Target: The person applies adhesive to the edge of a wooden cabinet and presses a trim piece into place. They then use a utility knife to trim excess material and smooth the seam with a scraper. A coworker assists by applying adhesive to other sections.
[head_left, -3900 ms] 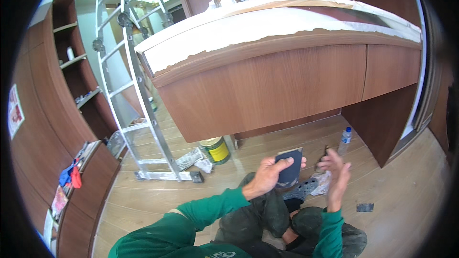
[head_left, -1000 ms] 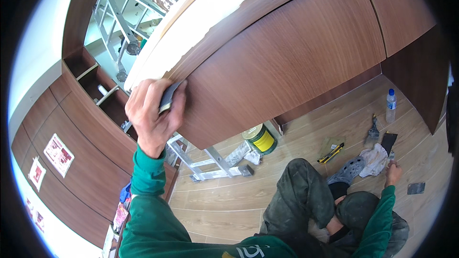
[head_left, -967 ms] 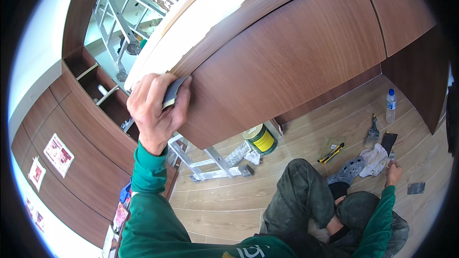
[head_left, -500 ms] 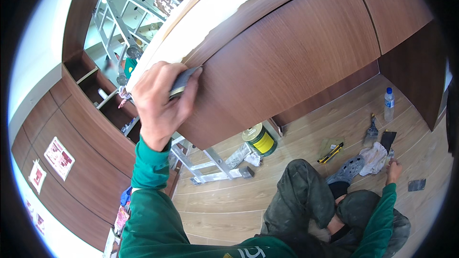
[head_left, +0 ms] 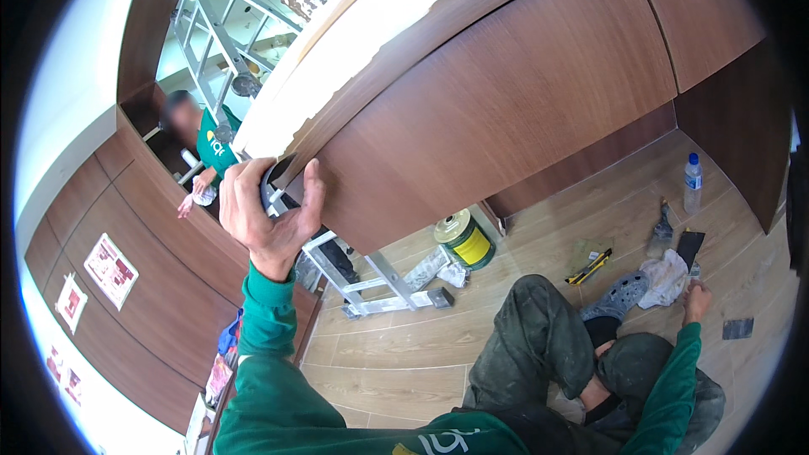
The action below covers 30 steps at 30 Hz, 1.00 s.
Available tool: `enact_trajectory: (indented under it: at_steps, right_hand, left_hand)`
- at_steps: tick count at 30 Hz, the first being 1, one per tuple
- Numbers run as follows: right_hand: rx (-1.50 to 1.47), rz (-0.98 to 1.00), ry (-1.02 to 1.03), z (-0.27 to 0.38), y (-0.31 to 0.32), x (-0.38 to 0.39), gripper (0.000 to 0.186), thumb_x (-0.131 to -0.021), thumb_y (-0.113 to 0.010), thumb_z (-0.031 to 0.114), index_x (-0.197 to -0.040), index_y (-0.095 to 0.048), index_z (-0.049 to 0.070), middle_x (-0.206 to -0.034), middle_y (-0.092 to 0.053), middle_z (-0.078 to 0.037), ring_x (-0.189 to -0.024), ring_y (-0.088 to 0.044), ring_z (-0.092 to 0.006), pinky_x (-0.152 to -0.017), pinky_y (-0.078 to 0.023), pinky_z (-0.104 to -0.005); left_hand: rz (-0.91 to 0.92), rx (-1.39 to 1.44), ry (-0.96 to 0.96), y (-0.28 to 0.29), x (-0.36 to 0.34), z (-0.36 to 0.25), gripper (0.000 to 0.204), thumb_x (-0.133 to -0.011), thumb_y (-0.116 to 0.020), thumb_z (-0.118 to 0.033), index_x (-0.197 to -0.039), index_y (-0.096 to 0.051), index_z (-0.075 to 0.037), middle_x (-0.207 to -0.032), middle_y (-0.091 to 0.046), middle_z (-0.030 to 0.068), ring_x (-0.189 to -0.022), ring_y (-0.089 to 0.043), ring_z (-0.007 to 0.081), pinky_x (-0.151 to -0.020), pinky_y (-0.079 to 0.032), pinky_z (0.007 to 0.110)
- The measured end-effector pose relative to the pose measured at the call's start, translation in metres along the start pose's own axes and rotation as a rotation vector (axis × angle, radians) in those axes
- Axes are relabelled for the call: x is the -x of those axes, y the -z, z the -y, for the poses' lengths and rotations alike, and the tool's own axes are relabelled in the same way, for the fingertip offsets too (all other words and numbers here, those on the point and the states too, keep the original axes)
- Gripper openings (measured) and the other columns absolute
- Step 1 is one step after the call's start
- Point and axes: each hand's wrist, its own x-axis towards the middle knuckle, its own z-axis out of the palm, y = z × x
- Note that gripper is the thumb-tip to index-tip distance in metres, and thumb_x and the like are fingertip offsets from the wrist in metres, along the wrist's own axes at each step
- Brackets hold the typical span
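My left hand point(head_left: 268, 215) is at the left end of the brown wood-grain counter front point(head_left: 506, 84), its fingers curled round a folded piece of dark grey sandpaper point(head_left: 274, 177). The sandpaper is against the edge beside a ragged white strip point(head_left: 371, 42). My right hand point(head_left: 696, 302) is low at the right, closed near the floor by a crumpled white cloth point(head_left: 666, 278). A small pale metal piece shows just above its fingers, too small to name. A dark-bladed scraper point(head_left: 691, 244) and a brush point(head_left: 661, 229) lie beyond the cloth.
A yellow-black utility knife point(head_left: 589, 267), water bottle point(head_left: 693, 184), grey sheet point(head_left: 738, 329) and green-yellow can point(head_left: 465, 240) are on the floor. An aluminium ladder point(head_left: 371, 286) stands left of the can. Behind the counter, a person in green point(head_left: 211, 147) holds something whitish.
My left hand has moved left and down along the counter edge with the sandpaper. The person behind the counter has come further into view. My right hand has hardly moved.
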Motion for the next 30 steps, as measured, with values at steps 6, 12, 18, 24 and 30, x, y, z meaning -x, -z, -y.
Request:
enact_trajectory:
  at_steps: [6,12,18,24,30]
  right_hand:
    - [0.028,-0.016,-0.009,0.001,-0.003,0.001,0.033,-0.088,-0.054,0.020,-0.108,-0.072,0.002,-0.082,-0.065,-0.005,-0.062,-0.063,-0.0180,-0.051,-0.046,-0.0318]
    - [0.000,-0.001,0.047,-0.021,-0.001,-0.020,0.030,-0.088,-0.057,0.022,-0.103,-0.072,0.001,-0.078,-0.064,-0.005,-0.059,-0.062,-0.0178,-0.052,-0.047,-0.0325]
    - [-0.007,0.001,0.051,-0.026,-0.002,-0.024,0.025,-0.088,-0.057,0.020,-0.096,-0.072,0.002,-0.075,-0.062,-0.005,-0.057,-0.059,-0.0156,-0.051,-0.045,-0.0313]
    - [-0.097,0.036,0.001,-0.006,0.001,-0.004,0.018,-0.090,-0.057,0.015,-0.093,-0.069,0.002,-0.076,-0.058,-0.002,-0.058,-0.057,-0.0140,-0.050,-0.044,-0.0293]
    - [-0.038,0.057,-0.016,-0.005,0.001,-0.007,0.024,-0.090,-0.054,0.013,-0.101,-0.071,0.000,-0.082,-0.063,-0.005,-0.063,-0.060,-0.0157,-0.053,-0.047,-0.0300]
  left_hand:
    - [0.031,-0.014,-0.040,-0.004,-0.006,0.000,0.040,-0.066,-0.087,-0.011,-0.096,-0.063,-0.001,-0.080,-0.063,0.0115,-0.068,-0.060,0.0267,-0.061,-0.046,0.035]
    - [0.035,-0.041,-0.069,-0.006,-0.001,0.006,0.039,-0.066,-0.087,-0.011,-0.096,-0.064,-0.002,-0.080,-0.063,0.0107,-0.068,-0.061,0.0269,-0.061,-0.047,0.035]
    - [0.062,-0.103,0.026,0.003,0.027,0.012,0.033,-0.069,-0.087,-0.006,-0.092,-0.064,-0.001,-0.081,-0.065,0.0111,-0.070,-0.064,0.0260,-0.066,-0.051,0.034]
    - [0.048,-0.118,0.050,0.007,0.041,0.018,0.035,-0.067,-0.087,-0.006,-0.092,-0.063,-0.002,-0.078,-0.063,0.0108,-0.067,-0.061,0.0265,-0.062,-0.049,0.034]
    - [0.044,-0.103,-0.036,0.002,0.026,0.015,0.036,-0.068,-0.088,-0.008,-0.093,-0.064,-0.002,-0.077,-0.062,0.0110,-0.067,-0.061,0.0265,-0.062,-0.048,0.035]
